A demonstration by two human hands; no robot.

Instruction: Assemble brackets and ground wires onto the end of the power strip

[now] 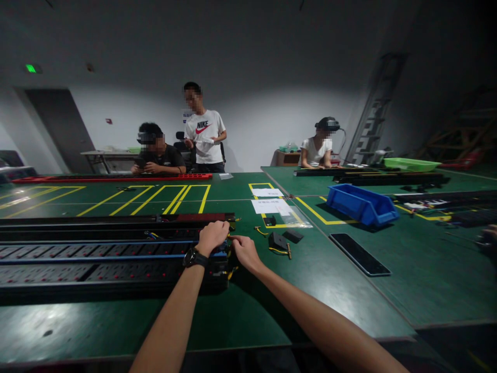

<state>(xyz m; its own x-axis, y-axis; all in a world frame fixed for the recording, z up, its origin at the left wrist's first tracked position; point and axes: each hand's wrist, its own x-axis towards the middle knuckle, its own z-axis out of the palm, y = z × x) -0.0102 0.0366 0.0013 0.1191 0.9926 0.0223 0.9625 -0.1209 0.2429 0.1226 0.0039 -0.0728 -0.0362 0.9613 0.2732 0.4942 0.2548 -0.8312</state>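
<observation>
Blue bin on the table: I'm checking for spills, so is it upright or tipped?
Upright: the blue bin rests on its base, open top facing up.

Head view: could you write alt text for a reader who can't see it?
A person's left hand and right hand are close together at the end of long black strips lying on a green table. A phone and a blue bin are to their right; three people are on the far side.

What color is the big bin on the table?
The bin is blue, seen best in the head view.
</observation>
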